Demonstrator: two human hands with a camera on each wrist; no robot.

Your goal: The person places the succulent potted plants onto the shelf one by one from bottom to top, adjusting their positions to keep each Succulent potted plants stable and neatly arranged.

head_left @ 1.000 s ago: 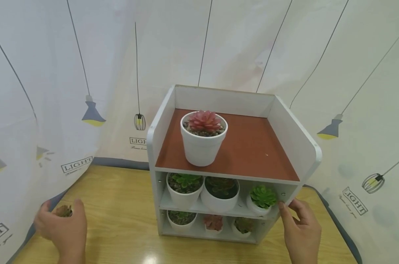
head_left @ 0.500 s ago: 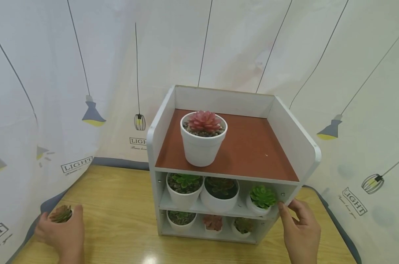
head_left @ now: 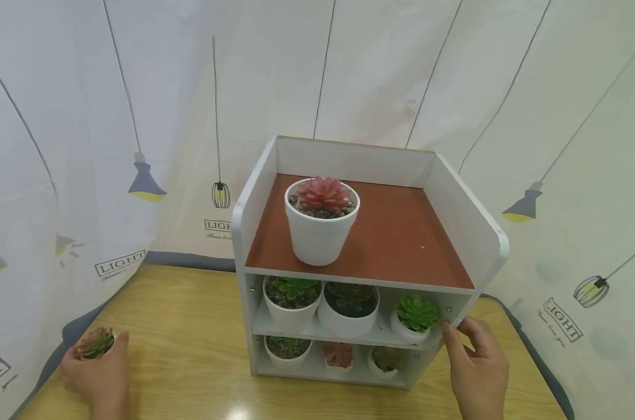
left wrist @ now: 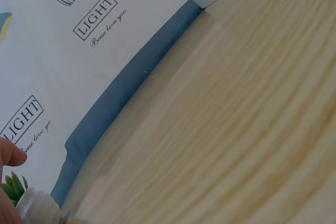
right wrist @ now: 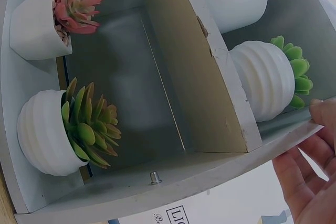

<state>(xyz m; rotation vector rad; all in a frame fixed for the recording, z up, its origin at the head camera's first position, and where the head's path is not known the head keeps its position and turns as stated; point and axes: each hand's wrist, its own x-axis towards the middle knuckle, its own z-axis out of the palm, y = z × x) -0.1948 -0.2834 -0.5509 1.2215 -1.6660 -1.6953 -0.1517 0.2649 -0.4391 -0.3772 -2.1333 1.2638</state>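
At the table's left side, my left hand [head_left: 98, 373] is around a small potted succulent [head_left: 95, 343] with reddish-green leaves. Its white pot [left wrist: 39, 208] shows at the lower left of the left wrist view, beside a fingertip. On the right, my right hand [head_left: 477, 367] pinches the front edge of the white shelf unit's [head_left: 487, 233] side panel, thumb inside and fingers outside. Just inside that panel sits a bright green succulent [head_left: 417, 314] in a ribbed white pot [right wrist: 262, 80]. Whether the left pot touches the table is hard to tell.
A pink succulent [head_left: 321, 221] in a white pot stands on the red-brown top. The middle shelf holds two larger potted plants [head_left: 292, 297] besides the bright green one. Below are a red succulent [right wrist: 79, 6] and a green-brown one [right wrist: 86, 124]. Printed cloth [head_left: 191, 87] hangs behind the table [head_left: 186, 326].
My left hand has settled slightly at the left with the potted succulent, whose leaves now show more fully. The right hand keeps its hold on the shelf unit. The view has shifted slightly.
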